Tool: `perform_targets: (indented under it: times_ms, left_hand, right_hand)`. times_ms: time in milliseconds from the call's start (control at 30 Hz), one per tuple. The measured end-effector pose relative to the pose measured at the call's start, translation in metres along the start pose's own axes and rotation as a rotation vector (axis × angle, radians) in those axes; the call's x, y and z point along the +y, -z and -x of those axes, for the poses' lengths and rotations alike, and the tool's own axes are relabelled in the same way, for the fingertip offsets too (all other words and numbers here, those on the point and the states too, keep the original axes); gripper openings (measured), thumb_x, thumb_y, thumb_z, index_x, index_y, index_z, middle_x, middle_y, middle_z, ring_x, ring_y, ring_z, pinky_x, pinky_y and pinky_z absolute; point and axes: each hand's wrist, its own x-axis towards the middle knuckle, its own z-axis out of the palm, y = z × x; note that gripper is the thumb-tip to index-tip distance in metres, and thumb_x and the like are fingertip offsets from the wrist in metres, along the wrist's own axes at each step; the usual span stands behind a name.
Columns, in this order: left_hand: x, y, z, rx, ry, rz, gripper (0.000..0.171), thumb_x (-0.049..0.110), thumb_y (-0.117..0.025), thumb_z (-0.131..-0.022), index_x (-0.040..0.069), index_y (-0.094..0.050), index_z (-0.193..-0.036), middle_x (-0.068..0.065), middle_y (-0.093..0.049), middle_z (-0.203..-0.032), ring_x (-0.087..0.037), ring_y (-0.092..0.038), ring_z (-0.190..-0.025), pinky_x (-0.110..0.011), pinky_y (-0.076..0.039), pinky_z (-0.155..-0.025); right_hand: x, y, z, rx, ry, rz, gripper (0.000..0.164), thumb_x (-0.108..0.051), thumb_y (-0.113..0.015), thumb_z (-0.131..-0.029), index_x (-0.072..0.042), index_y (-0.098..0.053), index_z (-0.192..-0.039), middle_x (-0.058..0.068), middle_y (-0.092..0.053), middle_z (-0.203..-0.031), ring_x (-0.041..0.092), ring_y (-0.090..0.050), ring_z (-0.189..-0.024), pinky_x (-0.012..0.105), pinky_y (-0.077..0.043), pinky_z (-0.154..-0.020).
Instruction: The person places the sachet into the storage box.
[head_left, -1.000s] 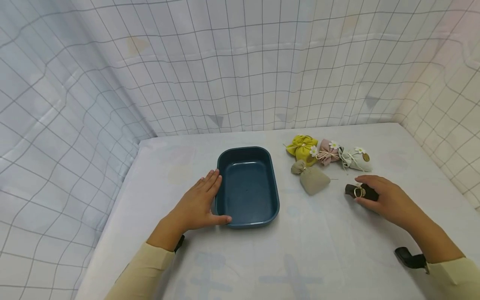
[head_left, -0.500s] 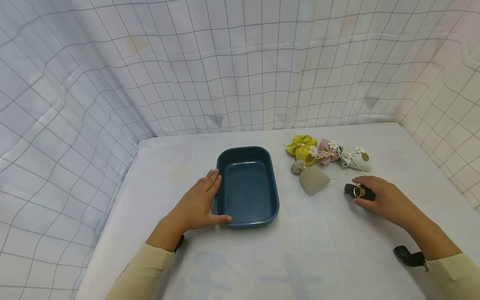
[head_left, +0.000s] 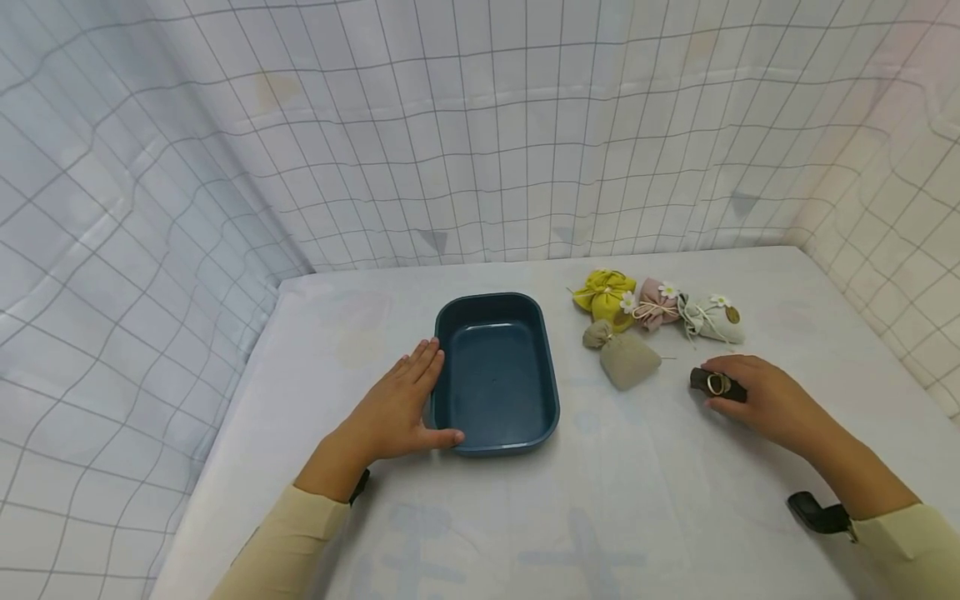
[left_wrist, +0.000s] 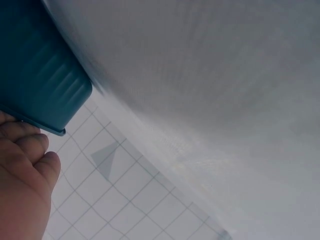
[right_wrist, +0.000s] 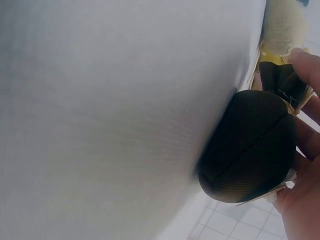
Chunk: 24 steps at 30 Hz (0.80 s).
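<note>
My left hand (head_left: 397,408) rests its straight fingers on the left rim of a dark blue rectangular tray (head_left: 495,379), its thumb over the near left corner. In the left wrist view the fingertips meet the rim of the tray (left_wrist: 42,75). On the right, my right hand (head_left: 780,404) holds a small black drawstring sachet (head_left: 703,382) between thumb and fingers, low on the white cloth. The right wrist view shows the thumb at the gathered neck of the sachet (right_wrist: 250,147), whose rounded body lies against the cloth.
Beyond the right hand lie a beige sachet (head_left: 628,362), a yellow one (head_left: 603,298), a pink one (head_left: 654,307) and a pale grey one (head_left: 712,321). Gridded white curtains (head_left: 495,167) hang round the table's back and sides.
My right hand has shifted slightly left along the black sachet, and its fingers have drawn in closer round it. The left hand and tray have stayed put.
</note>
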Motion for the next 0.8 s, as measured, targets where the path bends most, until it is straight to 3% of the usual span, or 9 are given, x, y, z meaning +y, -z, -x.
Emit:
perform_targets:
  times_ms: [333,800]
  left_hand:
    - [-0.0001,0.0000,0.0002,0.001,0.001,0.003,0.118,0.080,-0.054,-0.081,-0.003,-0.018,-0.156,-0.016,-0.008,-0.165,-0.027,-0.003,-0.152,-0.048,-0.015,-0.119]
    - [-0.0009,-0.0003,-0.0009,0.006,-0.004,0.003,0.116,0.079,-0.055,-0.082,-0.004,-0.021,-0.155,-0.017,-0.010,-0.164,-0.028,-0.005,-0.151,-0.049,-0.016,-0.118]
  right_hand:
    - [0.0014,-0.0004,0.0007,0.013,-0.018,-0.002,0.039,-0.009,-0.081,-0.081,-0.003,-0.068,-0.117,0.018,-0.069,-0.108,0.039,-0.063,-0.102,0.057,-0.048,-0.083]
    - [0.0031,0.0049,0.0028,0.018,-0.120,-0.055,0.028,-0.016,-0.076,-0.089,-0.009,-0.071,-0.115,0.016,-0.070,-0.108,0.036,-0.064,-0.098,0.058,-0.049,-0.080]
